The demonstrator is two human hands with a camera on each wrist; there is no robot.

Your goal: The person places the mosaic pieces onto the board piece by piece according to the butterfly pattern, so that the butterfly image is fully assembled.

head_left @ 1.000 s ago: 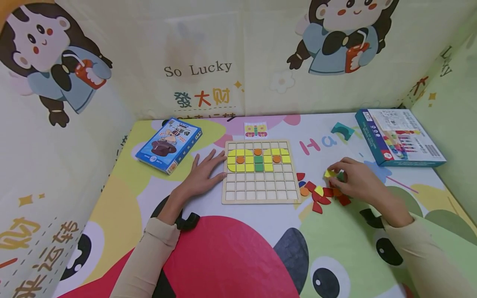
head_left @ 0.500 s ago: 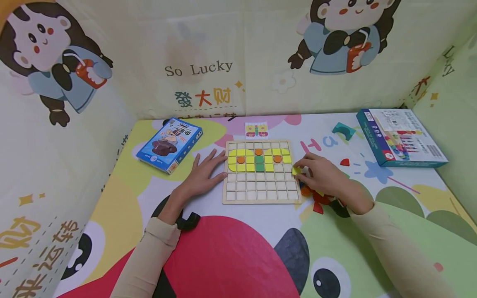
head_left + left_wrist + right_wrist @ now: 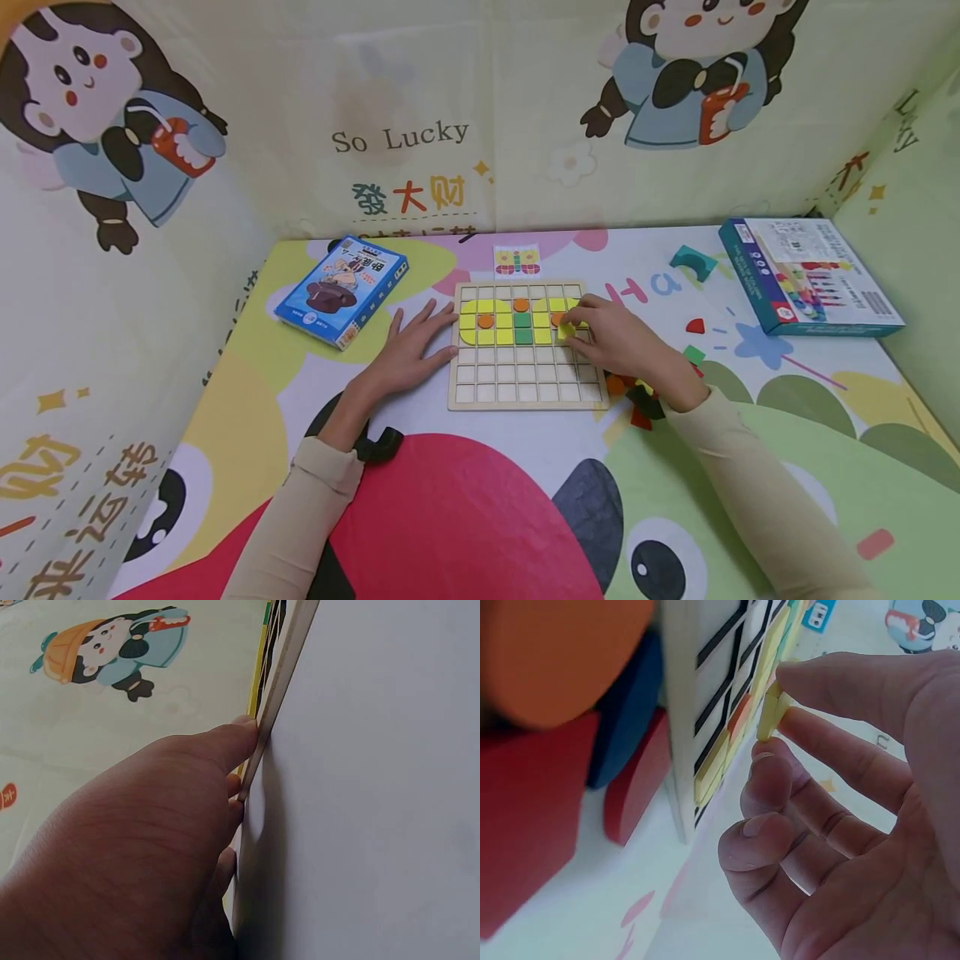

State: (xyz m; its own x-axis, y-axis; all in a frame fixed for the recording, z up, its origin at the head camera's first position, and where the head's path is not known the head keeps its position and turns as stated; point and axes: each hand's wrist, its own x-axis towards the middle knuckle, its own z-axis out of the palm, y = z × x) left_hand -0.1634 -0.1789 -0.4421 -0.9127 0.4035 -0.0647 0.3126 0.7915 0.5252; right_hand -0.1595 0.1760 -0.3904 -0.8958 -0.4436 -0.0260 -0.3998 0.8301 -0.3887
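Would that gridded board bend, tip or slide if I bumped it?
The board probably wouldn't bend: its edge looks straight. Tipping seems unlikely: it lies flat. It might slide, but the left hand touching its edge may steady it.

Left arm (image 3: 303, 517): extended forward, slanting inward, sleeved nearly to the wrist. Left hand (image 3: 405, 356): back upward, fingers spread, thumb held out from them. Right arm (image 3: 750, 483): reaching forward and leftward, sleeved likewise. Right hand (image 3: 626, 337): thumb (image 3: 847, 686) and index finger (image 3: 847, 750) in a pinch; remaining fingers curled, palm visible in wrist view.
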